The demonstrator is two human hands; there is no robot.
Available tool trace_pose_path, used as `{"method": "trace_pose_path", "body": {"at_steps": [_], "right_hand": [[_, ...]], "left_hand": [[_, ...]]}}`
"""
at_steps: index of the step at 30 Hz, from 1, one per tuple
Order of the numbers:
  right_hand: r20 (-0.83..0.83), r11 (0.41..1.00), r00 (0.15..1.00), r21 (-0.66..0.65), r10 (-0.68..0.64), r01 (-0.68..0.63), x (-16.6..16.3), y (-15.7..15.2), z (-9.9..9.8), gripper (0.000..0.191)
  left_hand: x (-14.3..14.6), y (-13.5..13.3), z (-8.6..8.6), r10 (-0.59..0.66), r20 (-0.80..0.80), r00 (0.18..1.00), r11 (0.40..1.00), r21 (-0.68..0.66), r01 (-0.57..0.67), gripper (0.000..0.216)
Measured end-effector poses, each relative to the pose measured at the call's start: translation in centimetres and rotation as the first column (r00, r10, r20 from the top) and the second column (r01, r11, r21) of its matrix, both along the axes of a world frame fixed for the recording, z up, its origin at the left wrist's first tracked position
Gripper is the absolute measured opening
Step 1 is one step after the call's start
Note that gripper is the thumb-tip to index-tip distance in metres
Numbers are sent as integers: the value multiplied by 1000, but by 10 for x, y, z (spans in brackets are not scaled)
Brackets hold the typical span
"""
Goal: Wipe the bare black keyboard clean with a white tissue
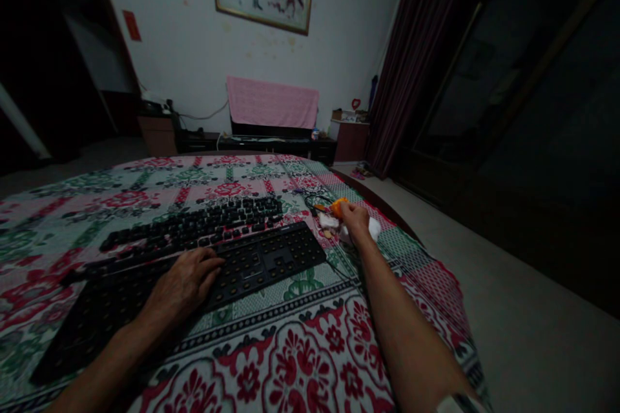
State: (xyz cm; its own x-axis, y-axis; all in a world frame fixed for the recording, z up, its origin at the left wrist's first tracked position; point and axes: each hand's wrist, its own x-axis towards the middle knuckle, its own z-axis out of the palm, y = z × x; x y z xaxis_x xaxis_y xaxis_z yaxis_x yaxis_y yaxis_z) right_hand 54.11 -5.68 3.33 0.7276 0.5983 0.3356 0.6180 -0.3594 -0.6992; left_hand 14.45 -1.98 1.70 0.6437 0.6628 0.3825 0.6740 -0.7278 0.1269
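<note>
A black keyboard base (285,258) with its keycaps off lies slanted on the table, bare key posts showing in rows. My left hand (186,277) rests on top of it near the middle, fingers lying over the surface and the thumb a little apart. Behind the base, loose black keycaps (213,219) are laid out in rows. To the right, my right hand (356,218) is closed on a small orange object (340,206), whose kind I cannot make out. Close to that hand lie a small white item (329,221) and a white bundle (374,229), partly hidden by the hand.
A patterned red, green and white cloth (300,361) covers the round table. A dark cable (317,196) loops beyond my right hand. Farther back, a pink towel (274,102) hangs over something on a low black cabinet (198,142) against the wall.
</note>
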Motion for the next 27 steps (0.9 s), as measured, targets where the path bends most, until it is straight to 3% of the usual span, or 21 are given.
{"method": "trace_pose_path", "body": {"at_steps": [6,12,16,19,21,24,27], "right_hand": [[-145,981,989,189,-14,42,5,5,-7,42],[-218,953,960,282,176,-111,-27,14,5,36],[-335,846,812,424,479,-324,-83,18,13,33],[-468,761,614,511,636,-399,-131,13,17,43],[-527,717,487,527,697,-456,-160,6,18,47],[-549,657,366,576,752,-485,-192,-6,19,42],[-561,623,299,575,772,-530,-211,-14,17,41]], "left_hand": [[-1,0,-1,-2,5,1000,1000,-2,2,38],[0,0,-2,8,32,999,1000,-30,-7,35],[2,-6,4,17,87,996,998,-62,-12,33],[6,-13,14,65,247,967,996,-78,-48,34],[11,-18,22,70,353,933,983,-181,-6,38],[19,-25,32,162,515,842,915,-398,68,52],[26,-31,38,268,603,751,786,-587,191,52]]}}
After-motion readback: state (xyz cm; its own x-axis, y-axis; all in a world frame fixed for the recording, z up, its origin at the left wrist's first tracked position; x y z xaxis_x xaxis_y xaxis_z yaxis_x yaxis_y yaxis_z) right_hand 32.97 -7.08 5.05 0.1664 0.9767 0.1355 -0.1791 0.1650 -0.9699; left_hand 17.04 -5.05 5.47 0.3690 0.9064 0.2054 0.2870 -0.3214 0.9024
